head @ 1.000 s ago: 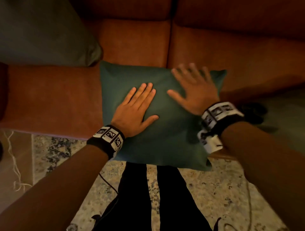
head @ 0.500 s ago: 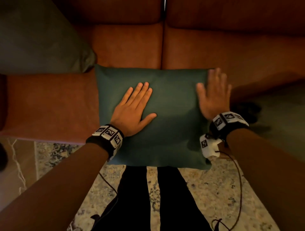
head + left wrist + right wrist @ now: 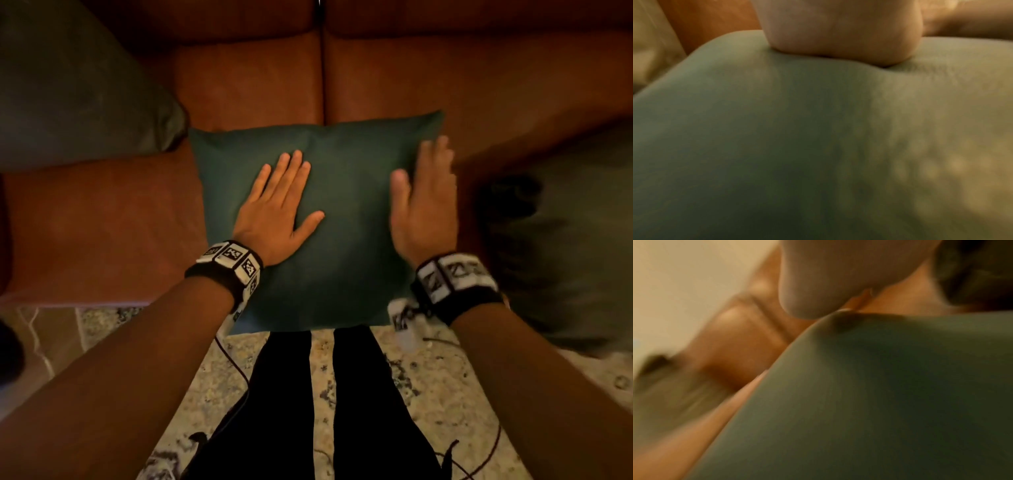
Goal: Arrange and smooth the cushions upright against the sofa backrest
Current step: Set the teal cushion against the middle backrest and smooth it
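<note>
A dark green square cushion (image 3: 346,212) lies flat on the brown leather sofa seat (image 3: 102,233), its near edge hanging over the seat front. My left hand (image 3: 277,209) lies flat on its left half, fingers straight and together. My right hand (image 3: 424,202) rests flat along the cushion's right edge, fingers straight. In the left wrist view the heel of my left hand (image 3: 840,32) presses a dent into the green fabric (image 3: 777,146). The right wrist view shows the cushion (image 3: 890,394) bulging under my right palm (image 3: 828,280). The sofa backrest (image 3: 445,20) runs along the top.
A second green cushion (image 3: 68,89) sits at the left against the backrest. Another greenish cushion (image 3: 575,246) lies blurred at the right on the seat. Below the sofa are a patterned rug (image 3: 428,394), my dark trouser legs (image 3: 318,411) and a thin cable (image 3: 236,370).
My right hand slid from the cushion's upper middle out to its right edge. The cushion turned slightly and now lies squarer. My left hand stayed in place.
</note>
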Available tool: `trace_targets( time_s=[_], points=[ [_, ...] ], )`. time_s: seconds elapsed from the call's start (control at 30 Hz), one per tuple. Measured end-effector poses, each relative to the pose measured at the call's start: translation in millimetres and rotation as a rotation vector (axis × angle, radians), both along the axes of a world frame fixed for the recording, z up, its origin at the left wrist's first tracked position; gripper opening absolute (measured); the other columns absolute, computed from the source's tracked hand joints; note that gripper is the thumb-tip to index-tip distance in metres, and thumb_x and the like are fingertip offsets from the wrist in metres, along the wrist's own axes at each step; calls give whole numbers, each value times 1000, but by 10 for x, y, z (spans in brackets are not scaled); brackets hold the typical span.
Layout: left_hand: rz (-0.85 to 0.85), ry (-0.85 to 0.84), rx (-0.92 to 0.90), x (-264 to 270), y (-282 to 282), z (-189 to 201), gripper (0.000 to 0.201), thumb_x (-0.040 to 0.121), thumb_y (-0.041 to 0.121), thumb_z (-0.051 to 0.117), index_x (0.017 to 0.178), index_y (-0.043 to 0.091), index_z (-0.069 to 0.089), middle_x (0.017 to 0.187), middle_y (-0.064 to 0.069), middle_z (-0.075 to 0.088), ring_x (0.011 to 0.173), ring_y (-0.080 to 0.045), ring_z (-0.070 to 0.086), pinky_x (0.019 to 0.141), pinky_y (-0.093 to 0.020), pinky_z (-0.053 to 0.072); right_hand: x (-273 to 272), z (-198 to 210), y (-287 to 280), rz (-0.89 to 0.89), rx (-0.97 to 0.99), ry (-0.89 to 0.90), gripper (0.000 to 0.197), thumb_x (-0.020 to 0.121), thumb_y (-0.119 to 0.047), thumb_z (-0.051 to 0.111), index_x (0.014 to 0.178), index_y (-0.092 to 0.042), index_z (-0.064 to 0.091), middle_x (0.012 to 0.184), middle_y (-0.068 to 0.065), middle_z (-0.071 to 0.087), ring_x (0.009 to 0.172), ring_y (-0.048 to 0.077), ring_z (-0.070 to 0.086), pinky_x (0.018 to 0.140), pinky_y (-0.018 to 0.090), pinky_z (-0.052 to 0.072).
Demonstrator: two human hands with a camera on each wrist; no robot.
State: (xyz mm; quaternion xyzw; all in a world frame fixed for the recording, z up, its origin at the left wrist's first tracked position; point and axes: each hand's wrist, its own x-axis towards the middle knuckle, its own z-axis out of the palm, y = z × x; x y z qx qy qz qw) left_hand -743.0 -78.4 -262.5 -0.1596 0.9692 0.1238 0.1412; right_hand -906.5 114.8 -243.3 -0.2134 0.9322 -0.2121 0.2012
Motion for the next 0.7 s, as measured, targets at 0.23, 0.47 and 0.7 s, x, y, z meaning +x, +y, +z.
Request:
trace_targets(
  time_s=[0.23,0.47,0.7],
  points=[
    [-32,5,21,60,-3,-39,83,104,64,24,166,11,9,174,-8,4,161,-23,2,131,-44,4,1216,-355,1229,-383,92,-177,93,96,-76,15,166,-15,10,173,9,11,160,27,14,128,48,18],
    [-20,-27,49,2,-78,-34,82,104,63,19,166,11,6,174,-8,2,161,-23,-1,131,-44,1,1355,-78,1180,25,36,223,73,106,-47,31,162,-1,16,169,24,6,158,39,11,129,54,6],
    [-17,-32,61,3,-35,51,83,104,66,22,166,13,5,174,-5,0,161,-20,-3,131,-41,-2,1550,-356,1724,-334,361,-118,80,102,-63,3,166,-15,-1,174,7,-3,161,22,0,128,55,8]
  ],
)
